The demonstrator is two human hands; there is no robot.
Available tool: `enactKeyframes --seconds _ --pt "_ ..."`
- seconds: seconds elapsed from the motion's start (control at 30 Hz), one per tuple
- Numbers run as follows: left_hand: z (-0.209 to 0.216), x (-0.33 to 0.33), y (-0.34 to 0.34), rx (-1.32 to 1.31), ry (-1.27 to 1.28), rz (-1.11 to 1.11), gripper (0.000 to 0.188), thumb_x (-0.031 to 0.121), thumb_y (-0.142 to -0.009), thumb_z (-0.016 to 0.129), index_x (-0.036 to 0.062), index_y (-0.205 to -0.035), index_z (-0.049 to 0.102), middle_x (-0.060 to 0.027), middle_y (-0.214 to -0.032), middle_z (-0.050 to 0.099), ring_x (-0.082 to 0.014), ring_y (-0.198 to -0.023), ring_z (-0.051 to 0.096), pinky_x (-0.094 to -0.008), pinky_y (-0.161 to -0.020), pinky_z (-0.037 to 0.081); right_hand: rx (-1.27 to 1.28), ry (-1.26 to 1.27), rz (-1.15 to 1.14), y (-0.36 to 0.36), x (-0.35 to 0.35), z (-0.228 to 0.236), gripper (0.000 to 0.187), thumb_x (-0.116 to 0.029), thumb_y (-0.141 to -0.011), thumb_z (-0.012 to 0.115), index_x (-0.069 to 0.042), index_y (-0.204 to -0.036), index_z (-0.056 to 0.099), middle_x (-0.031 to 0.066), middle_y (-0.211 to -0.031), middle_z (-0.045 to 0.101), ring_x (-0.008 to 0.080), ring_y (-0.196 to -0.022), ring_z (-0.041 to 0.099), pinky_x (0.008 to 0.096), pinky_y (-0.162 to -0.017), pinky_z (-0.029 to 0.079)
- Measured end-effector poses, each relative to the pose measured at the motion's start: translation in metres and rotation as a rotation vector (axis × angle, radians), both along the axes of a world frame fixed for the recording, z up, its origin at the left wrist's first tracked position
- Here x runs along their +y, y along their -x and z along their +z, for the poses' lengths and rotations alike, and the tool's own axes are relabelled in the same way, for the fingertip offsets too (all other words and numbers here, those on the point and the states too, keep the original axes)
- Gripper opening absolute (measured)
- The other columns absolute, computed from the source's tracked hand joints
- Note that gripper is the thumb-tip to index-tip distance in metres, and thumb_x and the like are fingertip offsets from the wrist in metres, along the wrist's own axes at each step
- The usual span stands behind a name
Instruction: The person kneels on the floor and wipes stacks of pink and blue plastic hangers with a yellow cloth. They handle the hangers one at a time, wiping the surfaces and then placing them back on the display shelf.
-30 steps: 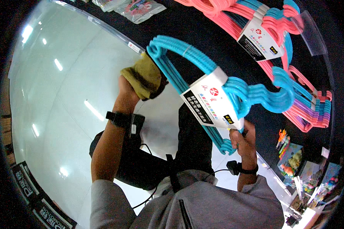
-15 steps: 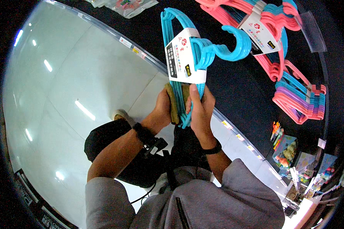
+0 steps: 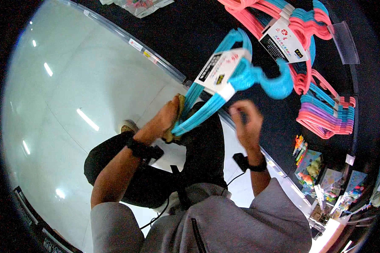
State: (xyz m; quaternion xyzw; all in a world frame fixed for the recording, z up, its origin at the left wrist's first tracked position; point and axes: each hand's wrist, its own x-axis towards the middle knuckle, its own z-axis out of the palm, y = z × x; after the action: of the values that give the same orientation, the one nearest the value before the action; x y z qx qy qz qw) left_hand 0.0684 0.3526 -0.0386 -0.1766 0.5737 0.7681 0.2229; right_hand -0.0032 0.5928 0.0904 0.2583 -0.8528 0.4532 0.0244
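Note:
A bundle of blue plastic clothes hangers (image 3: 213,102) leans to the right above the shelf's front edge, slightly blurred. A white card sleeve (image 3: 222,71) wraps its middle, and its hooks point right. My left hand (image 3: 164,118) grips the lower left end of the bundle, with a yellow-brown cloth (image 3: 181,105) between the palm and the hangers. To the right of the bundle, my right hand (image 3: 250,122) is off the hangers, its fingers loosely bent and apart from the thumb, with nothing visible in them.
Pink and blue hangers (image 3: 302,25) in a card sleeve lie on the black shelf (image 3: 190,38) at upper right. Pink, purple and blue hangers (image 3: 329,110) are stacked below them. Small colourful toys (image 3: 310,168) sit farther down the shelf. A clear bag (image 3: 141,6) lies at the top.
My right hand has let go of the hangers and moved right. The bundle has tilted to the right and dropped lower, while my left hand with the cloth has shifted a little left and down.

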Motion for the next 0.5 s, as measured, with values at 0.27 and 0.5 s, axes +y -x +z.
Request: enactKeyframes --seconds 0.27,0.5 --pt "0.086 -0.044 -0.027 0.0 0.371 -0.256 0.047 0.043 -0.103 0.042 0.0019 -0.12 0.057 -0.0144 -0.09 0.068 -0.0234 -0.075 0.068 -0.0378 -0.065 0.057 0.378 -0.613 0.355 0.044 0.05 0.002 0.071 -0.019 -0.076 0.077 -0.007 -0.139 0.047 0.0174 -0.142 0.046 0.0396 -0.135 0.039 0.0477 -0.11 0.037" --pt "0.084 -0.034 -0.004 -0.016 0.509 -0.477 0.054 0.05 -0.105 0.034 0.004 -0.111 0.062 -0.0146 -0.08 0.068 -0.0262 -0.071 0.068 -0.0426 -0.072 0.055 0.129 -0.647 0.651 0.045 0.072 -0.005 0.032 -0.01 -0.081 0.07 -0.002 -0.11 0.063 0.0147 -0.103 0.064 0.0316 -0.097 0.064 0.0402 -0.083 0.053"
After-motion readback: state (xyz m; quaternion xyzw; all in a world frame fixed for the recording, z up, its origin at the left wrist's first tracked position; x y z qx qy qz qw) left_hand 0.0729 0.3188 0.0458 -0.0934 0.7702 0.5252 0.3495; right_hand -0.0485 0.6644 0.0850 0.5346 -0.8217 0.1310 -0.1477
